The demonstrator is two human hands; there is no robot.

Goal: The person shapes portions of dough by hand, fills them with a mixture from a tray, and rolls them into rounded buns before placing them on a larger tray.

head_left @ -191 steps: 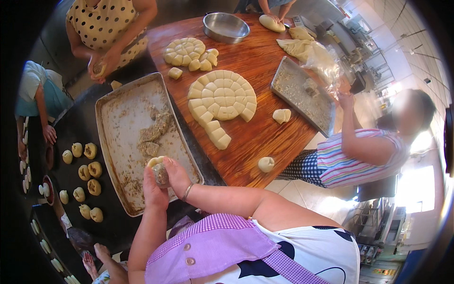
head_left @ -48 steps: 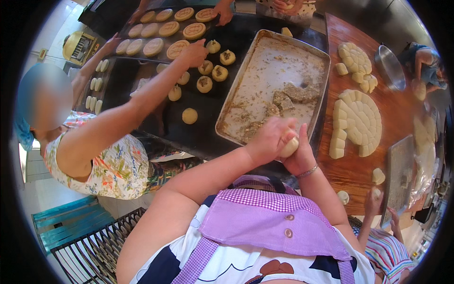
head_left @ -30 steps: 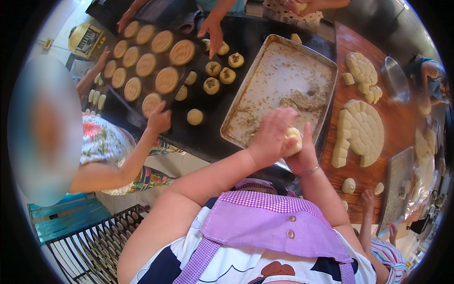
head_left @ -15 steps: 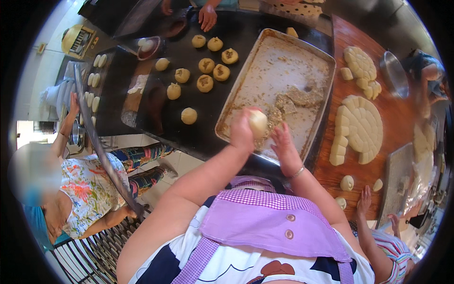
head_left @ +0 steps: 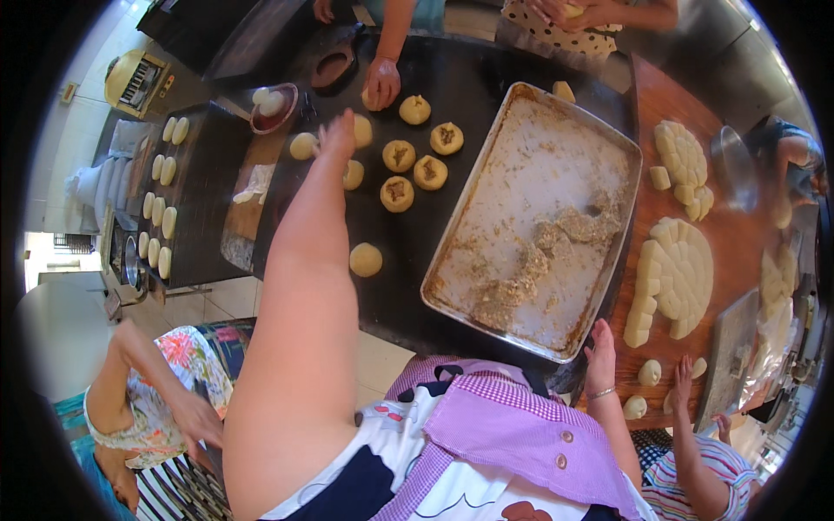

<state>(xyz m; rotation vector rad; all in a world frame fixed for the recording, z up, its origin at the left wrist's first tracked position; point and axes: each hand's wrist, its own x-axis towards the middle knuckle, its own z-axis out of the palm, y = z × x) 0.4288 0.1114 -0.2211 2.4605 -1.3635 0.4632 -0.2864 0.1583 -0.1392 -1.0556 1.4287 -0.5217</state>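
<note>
My left hand (head_left: pixel 337 139) is stretched far over the dark tabletop, slightly blurred, its fingers apart and empty. Beside it lies a pale yellow dough ball (head_left: pixel 362 132), with another dough ball (head_left: pixel 303 146) on its other side. A filled bun (head_left: pixel 353 174) is partly covered by my forearm. To the right sit several round buns with brown filling showing on top, such as this filled bun (head_left: pixel 397 194). My right hand (head_left: pixel 599 358) is open and empty by the near right corner of a large metal tray (head_left: pixel 439 252). Crumbly brownish filling (head_left: pixel 530 260) lies in the tray.
A co-worker's hand (head_left: pixel 382 83) rests on a bun across the table. On the right, a wooden table (head_left: pixel 599 404) bears cut dough (head_left: pixel 673 278) and a metal bowl (head_left: pixel 734 165). Another worker's hand (head_left: pixel 683 382) is there. At left, a dark tray (head_left: pixel 204 217) holds oblong dough pieces.
My left hand has moved from over the tray to the far left, and the dough ball it held is out of it. My right hand has drawn back off the tray. The view has shifted.
</note>
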